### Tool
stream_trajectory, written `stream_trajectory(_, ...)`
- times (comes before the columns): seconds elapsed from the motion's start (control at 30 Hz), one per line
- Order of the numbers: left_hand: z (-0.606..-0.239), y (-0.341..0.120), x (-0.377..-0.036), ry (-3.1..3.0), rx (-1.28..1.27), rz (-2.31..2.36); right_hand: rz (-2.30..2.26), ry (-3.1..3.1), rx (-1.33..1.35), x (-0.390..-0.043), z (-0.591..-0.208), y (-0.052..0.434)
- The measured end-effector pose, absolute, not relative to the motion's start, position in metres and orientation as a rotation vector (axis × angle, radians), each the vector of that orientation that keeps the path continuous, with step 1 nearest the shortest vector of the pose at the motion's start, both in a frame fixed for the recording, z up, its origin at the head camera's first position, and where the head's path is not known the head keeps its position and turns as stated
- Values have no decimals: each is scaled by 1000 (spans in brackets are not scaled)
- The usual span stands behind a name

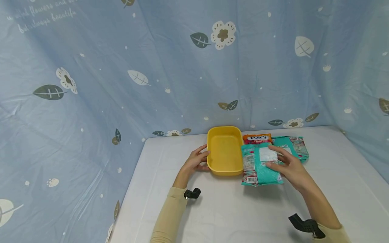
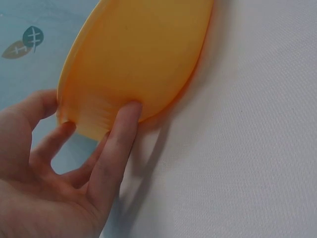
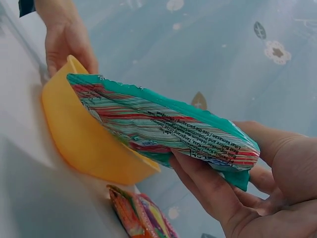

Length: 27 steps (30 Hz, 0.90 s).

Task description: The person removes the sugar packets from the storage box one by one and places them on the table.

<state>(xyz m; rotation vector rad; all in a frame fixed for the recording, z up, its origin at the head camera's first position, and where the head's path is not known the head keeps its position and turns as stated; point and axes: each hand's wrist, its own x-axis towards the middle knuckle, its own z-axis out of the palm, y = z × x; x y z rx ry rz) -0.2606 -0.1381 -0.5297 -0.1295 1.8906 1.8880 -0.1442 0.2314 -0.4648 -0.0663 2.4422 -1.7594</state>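
Note:
My left hand [image 1: 196, 160] spreads its fingers against the outer left wall of a yellow plastic bin [image 1: 225, 152]. In the left wrist view, the fingertips [image 2: 130, 110] touch the bin's outside, with none seen wrapped round it. My right hand [image 1: 290, 168] pinches a teal candy bag [image 1: 264, 172] by its right side, thumb on one face and fingers on the other. This bag [image 3: 163, 116] is lifted above the table, close to the bin's right wall. Its printed back faces up in the head view. The bin shows nothing inside.
Behind the held bag lie an orange-red FOX'S Fruits candy bag [image 1: 257, 138] and another teal bag [image 1: 299, 148], both partly covered. A white cloth covers the table [image 1: 231, 212]. A blue patterned curtain [image 1: 182, 67] hangs along the table's back and left edges.

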Motion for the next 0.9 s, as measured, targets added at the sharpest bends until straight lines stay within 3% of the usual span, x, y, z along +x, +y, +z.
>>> stream_trajectory(0.9,-530,-138,-260,1891,-142,1892,-1728,2402,-22,-134,-490,251)
